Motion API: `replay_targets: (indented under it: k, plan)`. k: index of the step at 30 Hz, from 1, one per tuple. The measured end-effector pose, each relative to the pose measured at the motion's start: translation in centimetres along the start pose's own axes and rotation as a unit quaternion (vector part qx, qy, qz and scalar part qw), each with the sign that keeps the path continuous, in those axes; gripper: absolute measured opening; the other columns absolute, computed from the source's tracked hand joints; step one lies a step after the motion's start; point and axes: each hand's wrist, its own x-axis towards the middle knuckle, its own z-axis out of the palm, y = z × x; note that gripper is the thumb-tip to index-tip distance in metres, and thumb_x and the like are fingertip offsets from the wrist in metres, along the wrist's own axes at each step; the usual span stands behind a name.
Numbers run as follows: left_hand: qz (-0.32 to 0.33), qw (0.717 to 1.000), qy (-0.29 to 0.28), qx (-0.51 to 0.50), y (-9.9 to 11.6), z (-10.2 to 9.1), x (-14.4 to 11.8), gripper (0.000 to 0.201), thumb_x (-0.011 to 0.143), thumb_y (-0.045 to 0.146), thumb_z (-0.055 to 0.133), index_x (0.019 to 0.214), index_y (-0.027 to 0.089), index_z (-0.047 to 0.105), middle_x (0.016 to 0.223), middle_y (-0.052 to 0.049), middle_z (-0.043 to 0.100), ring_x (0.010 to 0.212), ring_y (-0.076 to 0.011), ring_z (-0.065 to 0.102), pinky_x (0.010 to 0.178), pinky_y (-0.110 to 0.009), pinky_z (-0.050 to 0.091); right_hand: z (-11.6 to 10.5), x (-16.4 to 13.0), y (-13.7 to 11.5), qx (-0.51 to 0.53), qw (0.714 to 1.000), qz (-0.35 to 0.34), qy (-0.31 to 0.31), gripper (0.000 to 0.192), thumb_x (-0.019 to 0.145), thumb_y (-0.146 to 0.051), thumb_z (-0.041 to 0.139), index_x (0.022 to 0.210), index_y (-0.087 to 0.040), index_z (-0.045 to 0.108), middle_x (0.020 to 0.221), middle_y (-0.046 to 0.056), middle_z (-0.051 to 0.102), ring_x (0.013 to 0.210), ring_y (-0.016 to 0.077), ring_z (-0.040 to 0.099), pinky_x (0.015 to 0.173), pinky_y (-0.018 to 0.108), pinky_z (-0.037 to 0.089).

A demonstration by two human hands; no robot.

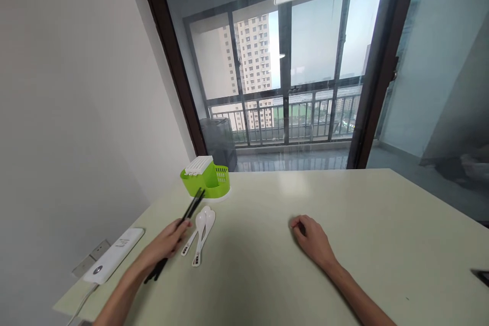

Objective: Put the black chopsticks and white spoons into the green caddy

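My left hand [166,242] has its grip pinched around a pair of black chopsticks [179,229] — their long axis runs from near my wrist up and away, tips pointing at the green holder [208,182], which stands just beyond them on the pale surface [267,275]. Two white spoons [201,232] lie just right of that hand, bowls toward the holder. My right hand [311,242] rests loosely curled on the surface, holding nothing, well apart — the left is far nearer.
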Motion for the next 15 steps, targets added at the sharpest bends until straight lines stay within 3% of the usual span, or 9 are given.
replay_targets:
  k: [4,7,9,12,15]
  plan:
    - [0.124,0.979,-0.016,0.159,3.5,6.9,-0.3,0.034,0.098,0.048,0.036,0.103,0.022,0.057,0.092,-0.008,0.068,0.088,-0.0256,0.065,0.078,-0.036,0.049,-0.1,-0.1,0.1,-0.005,1.000,0.001,-0.005,0.025,0.088,-0.030,0.042,0.085,-0.024,0.066,0.088,0.004,0.071,0.083,0.0214,0.064,0.077,0.033,0.046]
    - [0.116,0.948,-0.042,0.292,4.8,12.3,-0.2,0.028,0.099,0.028,0.033,0.117,0.021,0.054,0.110,-0.018,0.070,0.097,-0.0309,0.070,0.079,-0.040,0.049,-0.1,-0.1,0.2,-0.006,1.000,-0.002,-0.015,0.025,0.089,-0.031,0.041,0.085,-0.024,0.066,0.090,0.005,0.071,0.084,0.0220,0.065,0.078,0.034,0.047]
    - [0.126,0.926,-0.059,0.351,5.1,15.2,0.0,0.032,0.093,0.016,0.041,0.123,0.020,0.052,0.119,-0.023,0.066,0.102,-0.0330,0.070,0.080,-0.041,0.050,-0.2,-0.1,0.3,-0.007,1.000,-0.001,-0.020,0.026,0.089,-0.031,0.041,0.086,-0.023,0.065,0.091,0.006,0.071,0.085,0.0227,0.065,0.078,0.035,0.047]
    - [0.132,0.912,-0.067,0.383,5.6,18.5,0.0,0.043,0.083,0.008,0.053,0.126,0.017,0.051,0.120,-0.028,0.061,0.101,-0.0363,0.071,0.078,-0.044,0.051,-0.2,-0.1,0.3,-0.010,1.000,0.005,-0.022,0.026,0.088,-0.031,0.041,0.087,-0.023,0.065,0.091,0.006,0.070,0.085,0.0231,0.064,0.079,0.036,0.047]
    - [0.129,0.914,-0.056,0.381,6.3,20.7,-0.2,0.045,0.083,0.006,0.053,0.126,0.018,0.051,0.117,-0.028,0.060,0.101,-0.0364,0.071,0.079,-0.045,0.053,-0.3,-0.2,0.2,-0.014,1.000,0.010,-0.023,0.025,0.088,-0.032,0.041,0.087,-0.024,0.065,0.092,0.005,0.070,0.085,0.0229,0.064,0.079,0.036,0.047]
